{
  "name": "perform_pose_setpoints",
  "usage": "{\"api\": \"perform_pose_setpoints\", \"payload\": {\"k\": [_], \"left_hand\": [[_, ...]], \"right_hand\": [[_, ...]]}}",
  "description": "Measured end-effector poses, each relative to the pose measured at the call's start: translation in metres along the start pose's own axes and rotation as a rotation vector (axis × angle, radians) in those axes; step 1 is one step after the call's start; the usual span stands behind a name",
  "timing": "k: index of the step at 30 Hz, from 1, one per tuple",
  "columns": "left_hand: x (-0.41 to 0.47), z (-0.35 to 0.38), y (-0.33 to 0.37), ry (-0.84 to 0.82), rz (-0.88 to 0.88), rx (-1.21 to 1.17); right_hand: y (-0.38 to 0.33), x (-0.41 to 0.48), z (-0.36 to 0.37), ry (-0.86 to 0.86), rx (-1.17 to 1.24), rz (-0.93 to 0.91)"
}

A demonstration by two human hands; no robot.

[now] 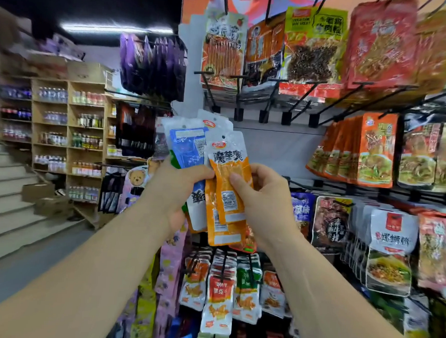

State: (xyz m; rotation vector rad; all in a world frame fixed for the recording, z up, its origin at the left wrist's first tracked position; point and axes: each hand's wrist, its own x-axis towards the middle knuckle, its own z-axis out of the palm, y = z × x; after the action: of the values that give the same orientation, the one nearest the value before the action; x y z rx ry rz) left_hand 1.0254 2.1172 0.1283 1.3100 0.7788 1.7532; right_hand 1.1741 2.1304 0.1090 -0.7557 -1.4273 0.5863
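Two bare forearms occupy the near foreground: the left forearm (95,265) on the scene's left and the right forearm (339,291) on its right, each uncovered up to the frame border. The left hand (180,182) and right hand (264,204) are likewise bare. The right thumbnail (234,176) appears short and plain, though blur softens the detail.

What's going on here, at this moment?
A person stands in a shop at a rack of hanging snacks. The left hand grips a fan of snack packets, with a blue packet among them. The right hand pinches the orange packet at the front of the fan, thumb on its face.
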Motion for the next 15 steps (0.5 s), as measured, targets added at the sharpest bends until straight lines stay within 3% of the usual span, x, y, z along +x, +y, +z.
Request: {"api": "perform_pose_setpoints", "payload": {"k": [8,15], "left_hand": [[0.002,0.01,-0.003,0.108,0.06,0.076],[0.01,-0.001,0.013,0.182,0.092,0.055]], "right_hand": [[-0.008,0.018,-0.029,0.049,-0.044,0.05],[-0.035,0.041,-0.043,0.038,0.128,0.092]]}}
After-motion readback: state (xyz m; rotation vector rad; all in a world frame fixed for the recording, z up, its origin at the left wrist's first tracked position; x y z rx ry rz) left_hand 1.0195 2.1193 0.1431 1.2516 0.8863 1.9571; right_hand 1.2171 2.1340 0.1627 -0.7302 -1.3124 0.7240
